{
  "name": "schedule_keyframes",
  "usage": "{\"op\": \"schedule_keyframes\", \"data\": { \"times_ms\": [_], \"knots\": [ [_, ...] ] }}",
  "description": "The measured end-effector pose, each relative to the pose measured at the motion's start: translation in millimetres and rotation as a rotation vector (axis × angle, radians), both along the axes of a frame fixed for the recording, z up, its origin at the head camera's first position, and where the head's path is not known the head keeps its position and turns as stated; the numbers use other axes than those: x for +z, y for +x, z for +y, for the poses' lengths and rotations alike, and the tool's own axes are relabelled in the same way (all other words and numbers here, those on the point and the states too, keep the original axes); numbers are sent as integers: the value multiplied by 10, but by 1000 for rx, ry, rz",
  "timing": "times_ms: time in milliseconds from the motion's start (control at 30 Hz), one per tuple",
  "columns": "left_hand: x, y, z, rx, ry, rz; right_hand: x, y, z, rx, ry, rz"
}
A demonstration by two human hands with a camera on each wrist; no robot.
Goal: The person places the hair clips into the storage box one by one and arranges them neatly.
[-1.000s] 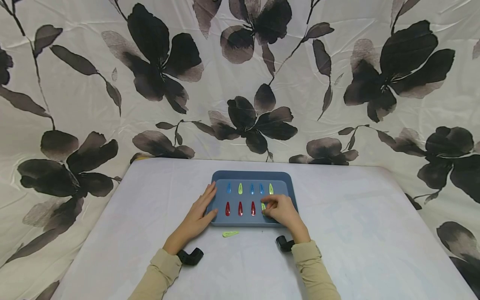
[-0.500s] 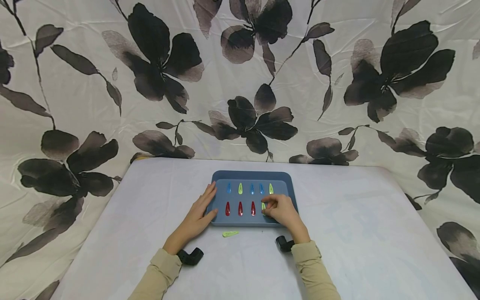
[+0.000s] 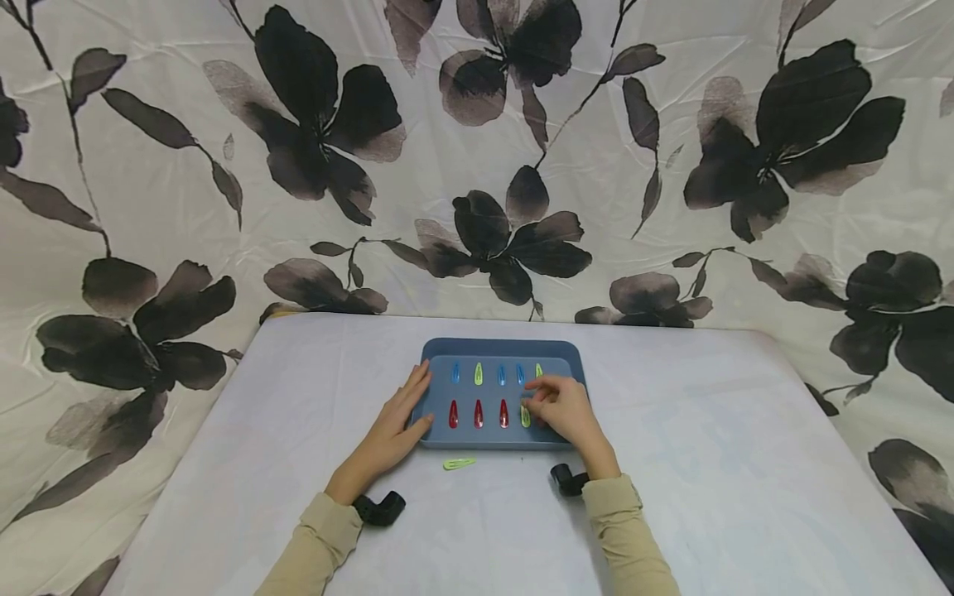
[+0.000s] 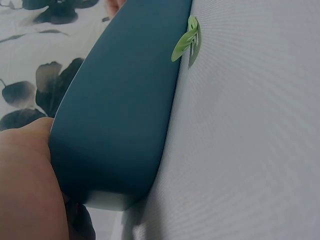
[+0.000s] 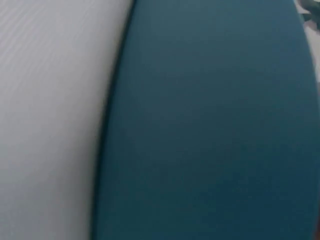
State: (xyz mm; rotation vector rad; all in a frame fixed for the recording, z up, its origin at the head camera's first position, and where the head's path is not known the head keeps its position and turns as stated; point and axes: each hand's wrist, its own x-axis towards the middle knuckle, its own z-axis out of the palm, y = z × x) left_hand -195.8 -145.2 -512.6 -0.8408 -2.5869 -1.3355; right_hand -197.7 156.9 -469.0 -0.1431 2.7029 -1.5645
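A blue-grey tray (image 3: 488,445) holds two rows of snap hair clips. Blue clips (image 3: 501,375) and green clips (image 3: 479,374) form the back row. In the front row lie red clips (image 3: 479,413), with a green hair clip (image 3: 525,416) at their right. My right hand (image 3: 566,411) hovers over the tray's right part, its fingertips just beside that green clip and apparently off it. Part of the back-right green clip is hidden behind it. My left hand (image 3: 393,426) rests on the tray's left edge with fingers extended; the left wrist view shows it against the tray wall (image 4: 110,110).
One loose green hair clip (image 3: 459,463) lies on the white tablecloth (image 3: 477,530) in front of the tray. Black wrist cameras (image 3: 380,509) sit on both wrists. A floral cloth (image 3: 477,149) hangs behind the table.
My right hand has lifted slightly up and right, away from the front-row green clip, which now shows more fully. My left hand stays where it was on the tray.
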Motion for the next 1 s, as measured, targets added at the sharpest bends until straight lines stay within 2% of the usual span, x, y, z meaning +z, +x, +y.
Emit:
{"op": "schedule_keyframes", "data": {
  "times_ms": [133,333,633,867,1000],
  "knots": [
    [4,1,1,-4,3,1,69,25,-46,17,-13,20],
    [-3,-2,-3,-5,4,4,196,88,-144,84,-13,47],
    [-16,-10,-5,-4,2,7,376,261,-379,183,35,165],
    [-20,-18,-3,1,5,20,391,433,-611,345,127,276],
    [-27,-13,-8,-2,4,16,358,535,-722,430,197,261]
  ]
}}
